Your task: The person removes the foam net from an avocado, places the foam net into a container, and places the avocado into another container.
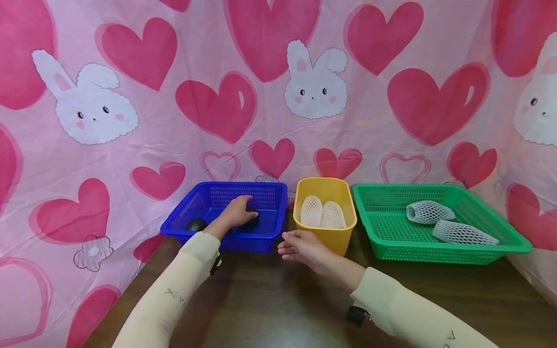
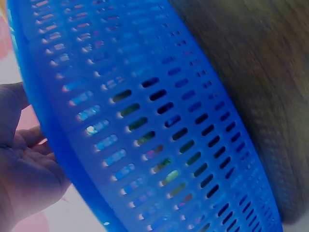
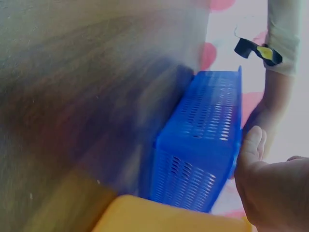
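My left hand [image 1: 237,211] reaches over the front rim into the blue basket [image 1: 278,237]. Its thumb and forefinger are spread above a dark rounded object [image 1: 251,222]; whether they touch it cannot be made out. A second dark rounded object [image 1: 196,224] lies at the basket's left side. In the left wrist view, the slotted basket wall [image 2: 145,145] hides the objects and part of the left hand [image 2: 31,169]. My right hand [image 1: 304,249], fingers extended and holding nothing, hovers in front of the yellow bin [image 1: 328,237], near the blue basket's right corner.
Two white foam net sleeves [image 1: 311,211] stand in the yellow bin. Right of it, a green basket [image 1: 383,251] holds two more foam nets [image 1: 465,233]. All three containers stand on a brown wooden table [image 1: 270,299], with a heart-patterned cloth [image 1: 261,159] behind.
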{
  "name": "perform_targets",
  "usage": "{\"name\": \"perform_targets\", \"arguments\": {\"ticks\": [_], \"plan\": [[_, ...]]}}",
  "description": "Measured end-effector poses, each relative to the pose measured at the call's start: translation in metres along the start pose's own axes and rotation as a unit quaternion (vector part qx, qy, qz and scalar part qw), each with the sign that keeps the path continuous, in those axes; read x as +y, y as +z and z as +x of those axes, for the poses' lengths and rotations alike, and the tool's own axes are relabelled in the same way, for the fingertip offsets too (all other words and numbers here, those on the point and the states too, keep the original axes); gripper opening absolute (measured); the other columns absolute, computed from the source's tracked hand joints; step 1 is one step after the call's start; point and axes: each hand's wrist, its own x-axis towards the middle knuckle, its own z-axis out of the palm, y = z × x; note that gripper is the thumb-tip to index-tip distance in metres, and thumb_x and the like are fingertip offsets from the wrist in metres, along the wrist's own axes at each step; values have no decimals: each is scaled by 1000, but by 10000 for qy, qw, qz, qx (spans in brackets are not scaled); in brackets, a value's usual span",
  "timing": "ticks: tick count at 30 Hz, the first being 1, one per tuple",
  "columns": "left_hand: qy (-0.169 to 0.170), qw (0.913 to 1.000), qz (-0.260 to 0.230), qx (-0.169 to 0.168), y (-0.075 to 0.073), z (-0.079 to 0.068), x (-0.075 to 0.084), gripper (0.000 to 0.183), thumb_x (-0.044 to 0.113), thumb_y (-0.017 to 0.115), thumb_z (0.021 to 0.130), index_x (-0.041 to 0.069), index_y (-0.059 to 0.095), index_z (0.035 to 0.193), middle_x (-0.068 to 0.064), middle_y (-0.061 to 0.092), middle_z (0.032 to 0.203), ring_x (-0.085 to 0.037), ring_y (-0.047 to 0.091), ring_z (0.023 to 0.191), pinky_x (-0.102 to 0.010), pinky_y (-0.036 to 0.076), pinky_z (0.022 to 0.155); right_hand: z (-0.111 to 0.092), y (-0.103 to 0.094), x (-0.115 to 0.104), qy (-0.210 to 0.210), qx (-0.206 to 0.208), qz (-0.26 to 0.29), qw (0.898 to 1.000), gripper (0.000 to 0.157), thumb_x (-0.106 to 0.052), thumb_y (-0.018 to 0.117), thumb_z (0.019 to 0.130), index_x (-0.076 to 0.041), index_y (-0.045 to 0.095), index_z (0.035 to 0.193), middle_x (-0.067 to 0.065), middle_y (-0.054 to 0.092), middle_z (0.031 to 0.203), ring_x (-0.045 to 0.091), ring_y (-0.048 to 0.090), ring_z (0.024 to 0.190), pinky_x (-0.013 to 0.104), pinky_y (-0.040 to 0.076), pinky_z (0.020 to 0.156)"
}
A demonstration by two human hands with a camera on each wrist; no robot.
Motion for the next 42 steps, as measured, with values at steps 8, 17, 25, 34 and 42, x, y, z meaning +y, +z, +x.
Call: {"name": "perform_targets", "arguments": {"ticks": [8, 17, 25, 34, 42], "plan": [[248, 9989, -346, 171, -8, -15, 18, 58, 21, 68, 92, -4, 46, 139, -23, 47, 141, -37, 40, 133, -48, 30, 109, -20, -19, -21, -277, -69, -252, 9993, 31, -22, 53, 101, 5, 54, 116, 19, 65, 102, 22, 67, 89, 38, 53, 86], [707, 9943, -742, 306, -11, -34, 43, 55, 22, 69, 91, 0, 50, 137, -19, 51, 139, -34, 46, 129, -47, 36, 105, -38, -58, -40, -660, 61, -699, 9953, 43, -27, 53, 101, 8, 49, 125, 23, 62, 110, 24, 66, 95, 36, 52, 87], [1031, 9872, -1186, 281, -5, -47, 69, 49, 22, 71, 91, 6, 56, 134, -14, 56, 133, -29, 54, 121, -45, 43, 99, -59, -91, -55, -815, 303, -845, 9926, 48, -32, 52, 101, 8, 47, 127, 16, 63, 110, 31, 62, 107, 34, 52, 88], [1432, 9794, -1426, -13, -1, -59, 94, 47, 23, 70, 91, 8, 56, 134, -10, 57, 132, -25, 54, 122, -45, 44, 98, -77, -131, -63, -1281, 357, -1058, 9855, 56, -36, 49, 101, 10, 40, 133, 8, 64, 114, 15, 64, 102, 30, 51, 88], [1943, 9636, -1826, -179, 10, -60, 114, 43, 21, 69, 92, 5, 58, 130, -11, 61, 128, -25, 58, 118, -41, 45, 98, -87, -164, -69, -1341, 582, -1037, 9838, 48, -35, 51, 101, 4, 46, 129, -2, 67, 108, 10, 66, 100, 27, 52, 85]]}}
